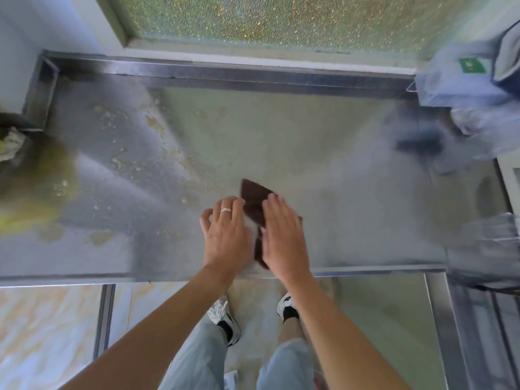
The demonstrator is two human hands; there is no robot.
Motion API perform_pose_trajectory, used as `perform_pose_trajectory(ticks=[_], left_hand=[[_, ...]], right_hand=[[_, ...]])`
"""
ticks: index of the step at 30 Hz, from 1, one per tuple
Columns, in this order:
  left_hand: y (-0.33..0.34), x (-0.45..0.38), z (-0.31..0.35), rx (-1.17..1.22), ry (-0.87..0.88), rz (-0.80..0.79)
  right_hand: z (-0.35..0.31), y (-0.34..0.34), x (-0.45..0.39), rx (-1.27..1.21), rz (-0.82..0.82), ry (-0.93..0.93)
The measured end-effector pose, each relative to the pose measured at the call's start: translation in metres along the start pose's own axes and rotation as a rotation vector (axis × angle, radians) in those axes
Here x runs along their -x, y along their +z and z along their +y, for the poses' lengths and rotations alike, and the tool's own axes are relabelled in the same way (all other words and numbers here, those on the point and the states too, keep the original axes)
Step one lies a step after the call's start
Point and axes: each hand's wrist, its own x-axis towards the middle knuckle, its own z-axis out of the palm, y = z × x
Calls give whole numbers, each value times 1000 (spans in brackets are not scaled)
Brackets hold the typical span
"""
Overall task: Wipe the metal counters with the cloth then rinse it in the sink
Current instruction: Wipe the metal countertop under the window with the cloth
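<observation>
Fingers (274, 204) of right hand (282, 237) straight, pressing brown cloth (254, 199) flat onto metal counter (351, 215) for wiping contact; left hand (225, 235) loosely spread, steadying cloth's edge.

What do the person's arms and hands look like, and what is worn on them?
Both forearms are bare, with no sleeves, gloves or watch in view. The left hand wears one plain silver-coloured ring on a finger. The right hand shows no ring or other item. No markings are visible on either arm.
</observation>
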Motion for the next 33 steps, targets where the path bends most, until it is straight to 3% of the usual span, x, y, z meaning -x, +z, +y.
perform_pose_trajectory(ticks=[5,8,12,20,33], left_hand=[[12,4,-11,-38,-6,-54],[12,8,-15,-37,4,-26],[9,12,-19,25,-13,0],[3,-3,-18,64,-70,-33],[-17,-58,-31,103,-75,-58]], right_hand=[[123,-45,38,96,98,175],[147,-57,52,128,109,297],[104,-39,52,130,171,436],[-38,8,23,90,65,300],[-28,11,-66,165,19,248]])
